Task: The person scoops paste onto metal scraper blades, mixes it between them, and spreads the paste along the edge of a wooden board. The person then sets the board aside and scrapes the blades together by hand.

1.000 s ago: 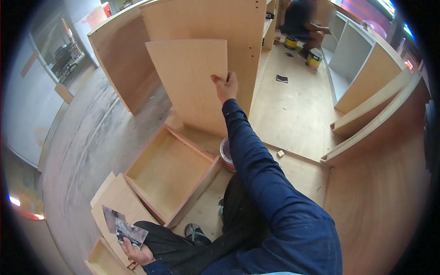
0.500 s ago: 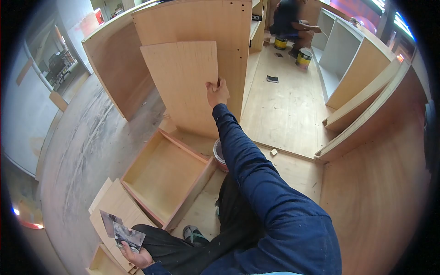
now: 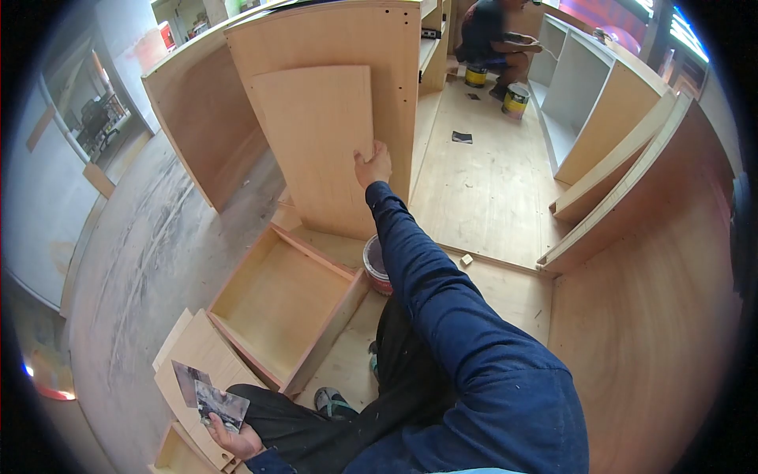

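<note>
My right hand (image 3: 373,164), at the end of an outstretched blue sleeve, grips the right edge of an upright wooden panel (image 3: 316,142). The panel leans against a taller cabinet side (image 3: 395,95). Low at the left, my left hand (image 3: 235,437) is closed on a grey, worn sheet (image 3: 223,404) that looks like sandpaper. A second dark piece (image 3: 189,381) sits just behind it, over stacked flat boards (image 3: 175,371). Between the hands lies an open wooden drawer box (image 3: 280,304).
A round can (image 3: 377,265) stands beside the drawer. A small wood block (image 3: 467,259) and a dark sheet (image 3: 462,137) lie on the boards. Farther back, a person (image 3: 489,39) sits near yellow cans (image 3: 515,101). Curved panels (image 3: 624,186) stand at right.
The view has shifted, so the cabinets and the seated person appear farther left. The panel now sits closer against the cabinet side, with my right hand still on its edge.
</note>
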`<state>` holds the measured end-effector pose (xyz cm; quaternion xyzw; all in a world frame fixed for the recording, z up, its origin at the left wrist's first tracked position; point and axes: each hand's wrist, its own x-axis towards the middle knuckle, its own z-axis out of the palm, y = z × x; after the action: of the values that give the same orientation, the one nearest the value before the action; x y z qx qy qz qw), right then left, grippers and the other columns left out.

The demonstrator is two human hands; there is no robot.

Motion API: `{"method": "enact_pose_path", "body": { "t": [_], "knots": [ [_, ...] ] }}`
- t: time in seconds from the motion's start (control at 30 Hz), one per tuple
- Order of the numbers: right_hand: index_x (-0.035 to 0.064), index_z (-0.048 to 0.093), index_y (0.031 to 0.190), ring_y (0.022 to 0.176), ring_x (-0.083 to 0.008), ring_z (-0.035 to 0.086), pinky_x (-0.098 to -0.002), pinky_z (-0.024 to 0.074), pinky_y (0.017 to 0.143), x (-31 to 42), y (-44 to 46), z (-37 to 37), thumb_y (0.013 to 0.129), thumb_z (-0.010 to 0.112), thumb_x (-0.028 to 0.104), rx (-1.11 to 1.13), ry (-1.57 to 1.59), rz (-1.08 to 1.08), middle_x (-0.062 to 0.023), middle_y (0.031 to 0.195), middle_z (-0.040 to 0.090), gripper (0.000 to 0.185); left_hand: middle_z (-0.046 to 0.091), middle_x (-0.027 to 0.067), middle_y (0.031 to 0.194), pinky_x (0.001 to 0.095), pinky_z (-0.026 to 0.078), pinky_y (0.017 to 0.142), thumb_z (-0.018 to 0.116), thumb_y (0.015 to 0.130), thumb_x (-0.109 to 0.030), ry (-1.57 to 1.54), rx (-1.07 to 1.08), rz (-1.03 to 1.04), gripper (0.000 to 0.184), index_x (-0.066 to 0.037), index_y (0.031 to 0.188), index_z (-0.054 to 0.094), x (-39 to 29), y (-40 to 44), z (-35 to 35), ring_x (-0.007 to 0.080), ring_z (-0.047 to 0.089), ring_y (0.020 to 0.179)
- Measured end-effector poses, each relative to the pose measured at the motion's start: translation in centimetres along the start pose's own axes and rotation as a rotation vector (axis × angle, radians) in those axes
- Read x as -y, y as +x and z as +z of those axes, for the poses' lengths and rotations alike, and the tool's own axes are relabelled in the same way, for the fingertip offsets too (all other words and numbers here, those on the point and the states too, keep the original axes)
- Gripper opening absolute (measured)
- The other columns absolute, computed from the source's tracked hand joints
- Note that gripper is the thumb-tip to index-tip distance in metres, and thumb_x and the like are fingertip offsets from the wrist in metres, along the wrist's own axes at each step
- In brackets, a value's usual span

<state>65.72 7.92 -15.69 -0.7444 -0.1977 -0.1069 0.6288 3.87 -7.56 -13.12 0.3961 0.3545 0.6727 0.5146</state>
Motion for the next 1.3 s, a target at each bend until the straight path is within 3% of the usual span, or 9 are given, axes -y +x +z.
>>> {"method": "enact_pose_path", "body": {
  "t": [0.17, 0.23, 0.33, 0.7, 0.77, 1.03, 1.3],
  "knots": [
    [0.0059, 0.044, 0.135, 0.122, -0.0383, 0.053, -0.0504, 0.0428, 0.1, 0.3, -0.8, -0.7, 0.08, 0.077, 0.032, 0.035, -0.05, 0.045, -0.0205, 0.131, 0.054, 0.069, 0.055, 0.0211, 0.133, 0.044, 0.046, 0.1, 0.056, 0.099, -0.019, -0.024, 0.012, -0.015, 0.053, 0.004, 0.144, 0.039, -0.1, 0.0, 0.1, 0.0322, 0.059, 0.117],
    [0.0093, 0.036, 0.142, 0.125, -0.0398, 0.049, -0.055, 0.0399, 0.101, 1.6, -1.4, -1.4, 0.08, 0.076, 0.031, 0.156, -0.18, 0.193, -0.0226, 0.133, 0.048, 0.077, 0.056, 0.0212, 0.132, 0.044, 0.046, 0.101, 0.056, 0.099, -0.019, -0.027, 0.024, -0.011, 0.053, 0.004, 0.143, 0.039, 0.0, 0.3, -0.1, 0.0323, 0.059, 0.116],
    [0.012, 0.032, 0.145, 0.126, -0.0402, 0.045, -0.0576, 0.037, 0.102, 2.8, -2.4, -1.7, 0.08, 0.074, 0.029, 0.123, -0.163, 0.141, -0.0233, 0.133, 0.045, 0.079, 0.057, 0.0214, 0.131, 0.0441, 0.046, 0.101, 0.056, 0.098, -0.019, -0.021, 0.019, -0.002, 0.052, 0.004, 0.143, 0.04, -0.2, 0.2, 0.2, 0.0326, 0.059, 0.116],
    [0.0135, 0.033, 0.145, 0.127, -0.0402, 0.045, -0.0567, 0.0369, 0.103, 5.4, -4.0, -4.0, 0.081, 0.074, 0.027, 0.15, -0.082, 0.114, -0.0229, 0.134, 0.045, 0.077, 0.057, 0.0213, 0.132, 0.0434, 0.047, 0.101, 0.059, 0.097, -0.016, -0.061, -0.002, -0.016, 0.051, 0.007, 0.14, 0.042, 0.9, 0.9, -1.5, 0.0329, 0.059, 0.118],
    [0.0135, 0.034, 0.144, 0.127, -0.0405, 0.045, -0.0568, 0.0373, 0.102, 5.9, -4.2, -4.4, 0.081, 0.074, 0.027, 0.163, -0.063, 0.107, -0.023, 0.134, 0.045, 0.076, 0.054, 0.02, 0.136, 0.0436, 0.046, 0.102, 0.058, 0.097, -0.014, -0.024, -0.053, 0.09, 0.052, 0.006, 0.141, 0.042, 0.9, 0.9, -0.9, 0.0324, 0.057, 0.121],
    [0.0125, 0.037, 0.142, 0.126, -0.0418, 0.047, -0.0541, 0.0402, 0.102, 7.2, -5.4, -5.2, 0.081, 0.074, 0.023, 0.188, 0.05, -0.047, -0.0221, 0.135, 0.045, 0.072, 0.052, 0.0203, 0.138, 0.0443, 0.044, 0.104, 0.058, 0.096, -0.014, -0.045, 0.023, 0.037, 0.052, 0.007, 0.141, 0.041, 1.2, 1.4, -1.2, 0.0334, 0.055, 0.122],
    [0.0115, 0.041, 0.139, 0.123, -0.0409, 0.05, -0.052, 0.0421, 0.102, 7.6, -5.6, -6.2, 0.081, 0.073, 0.023, 0.209, 0.044, -0.011, -0.0216, 0.133, 0.047, 0.067, 0.052, 0.0212, 0.138, 0.0447, 0.042, 0.106, 0.06, 0.095, -0.016, -0.004, 0.022, 0.087, 0.054, 0.007, 0.141, 0.042, 1.3, 1.7, -0.8, 0.0346, 0.054, 0.123]
  ]
}}
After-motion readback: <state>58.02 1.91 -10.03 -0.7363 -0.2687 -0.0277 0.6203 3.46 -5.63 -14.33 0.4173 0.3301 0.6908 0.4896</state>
